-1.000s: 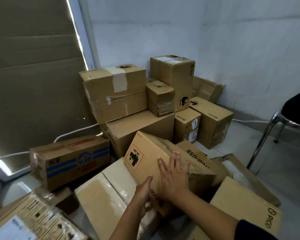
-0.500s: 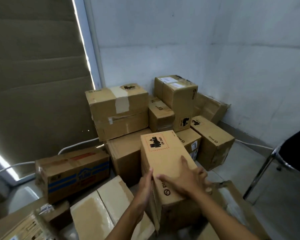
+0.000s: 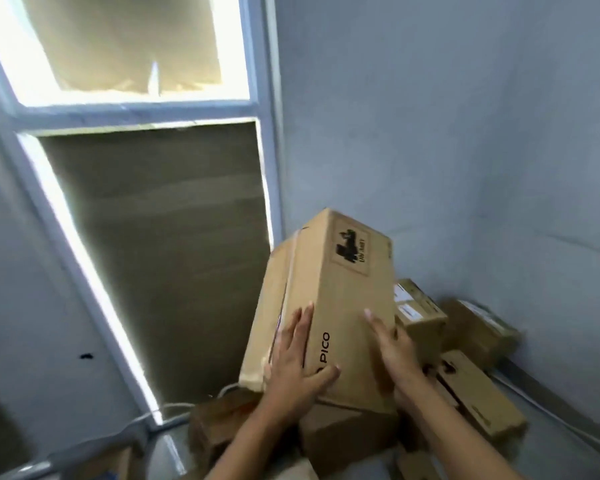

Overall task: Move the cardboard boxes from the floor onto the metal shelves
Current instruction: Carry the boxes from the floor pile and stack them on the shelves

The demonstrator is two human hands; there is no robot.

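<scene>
While you hold the PICO box [image 3: 329, 306] raised above the floor pile [image 3: 465, 368], keep left hand [image 3: 291, 362] and right hand [image 3: 392, 351] pressed flat on opposite faces, fingers straight. Smooth matte cardboard may slip; shift one palm beneath. Long rectangular shape, taped seam. Shelves not in view.

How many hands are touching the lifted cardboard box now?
2. The left hand lies on the left edge of the box; the right hand on its right side.
</scene>
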